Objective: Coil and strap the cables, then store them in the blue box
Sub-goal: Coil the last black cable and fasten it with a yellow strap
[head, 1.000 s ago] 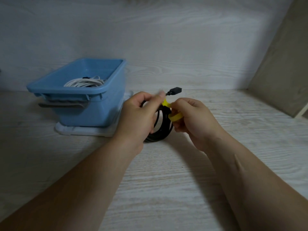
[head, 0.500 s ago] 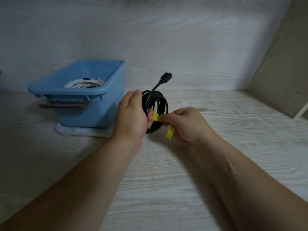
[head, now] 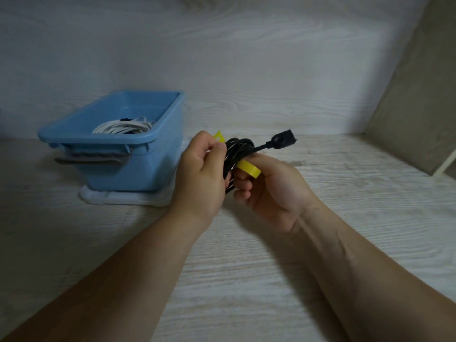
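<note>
Compared with half a second ago, the yellow strap [head: 248,167] now loops round the black cable coil [head: 238,146]. The left hand [head: 199,174] pinches its tip and the right hand [head: 269,191] grips the coil, just right of the blue box [head: 138,166]. Pulling the tip snug before pressing it down probably keeps the loops tight, though the fastening point is hidden.

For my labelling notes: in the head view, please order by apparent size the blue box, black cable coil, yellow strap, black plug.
1. blue box
2. black cable coil, partly hidden
3. yellow strap and black plug: look alike, not ranked
</note>
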